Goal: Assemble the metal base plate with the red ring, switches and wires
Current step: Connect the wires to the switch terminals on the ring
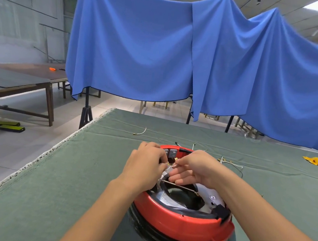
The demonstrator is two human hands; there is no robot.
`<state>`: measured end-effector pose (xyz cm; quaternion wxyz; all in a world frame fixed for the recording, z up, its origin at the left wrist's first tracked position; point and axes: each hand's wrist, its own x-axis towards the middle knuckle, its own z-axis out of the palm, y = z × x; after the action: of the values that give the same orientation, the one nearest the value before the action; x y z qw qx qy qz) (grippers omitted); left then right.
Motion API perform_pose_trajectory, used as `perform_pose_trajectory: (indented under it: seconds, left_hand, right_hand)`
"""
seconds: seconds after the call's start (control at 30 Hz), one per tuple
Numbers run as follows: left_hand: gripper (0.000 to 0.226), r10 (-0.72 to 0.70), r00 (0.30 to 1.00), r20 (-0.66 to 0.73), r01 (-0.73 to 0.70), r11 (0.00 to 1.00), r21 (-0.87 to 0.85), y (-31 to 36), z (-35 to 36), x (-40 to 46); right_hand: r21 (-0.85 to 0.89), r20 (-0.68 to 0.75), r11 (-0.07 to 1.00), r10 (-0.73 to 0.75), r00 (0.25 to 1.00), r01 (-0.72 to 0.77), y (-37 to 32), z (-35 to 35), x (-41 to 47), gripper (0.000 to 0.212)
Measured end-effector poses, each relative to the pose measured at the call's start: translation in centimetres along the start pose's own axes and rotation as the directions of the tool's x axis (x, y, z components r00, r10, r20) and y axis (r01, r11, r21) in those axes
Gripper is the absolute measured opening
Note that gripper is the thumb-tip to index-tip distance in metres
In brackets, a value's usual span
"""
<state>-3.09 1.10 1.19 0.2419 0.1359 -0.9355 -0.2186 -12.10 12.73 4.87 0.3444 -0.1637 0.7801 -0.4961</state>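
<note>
Red ring (181,225) sat on the green table cloth (57,169) near the table's front edge, metal base plate (208,196) seated inside it. Two grey switches (170,153) stood at the ring's far rim. Both hands worked over the middle. Left hand (143,166) had fingers curled, pinching a thin white wire (172,165) by the switches. Right hand (193,169) pinched the same wire, its lower fingers loosely bent. Loose wires (229,163) lay on the cloth just beyond the ring. Blue drapes (160,49) hung behind.
</note>
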Motion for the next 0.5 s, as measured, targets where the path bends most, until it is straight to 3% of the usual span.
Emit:
perform_pose_trajectory:
  seconds: [0.27, 0.5]
  left_hand:
    - [0.009, -0.003, 1.0, 0.022, 0.002, 0.999, 0.039, 0.0, 0.0, 0.0]
    - [0.018, -0.021, 0.998, 0.054, 0.02, 1.0, 0.023, 0.0, 0.0, 0.0]
  right_hand:
    - [-0.086, -0.072, 0.989, 0.117, 0.99, -0.124, 0.1, 0.7, 2.0, 0.03]
    - [-0.073, -0.135, 0.995, 0.064, 0.989, -0.074, 0.8, 0.9, 3.3, 0.03]
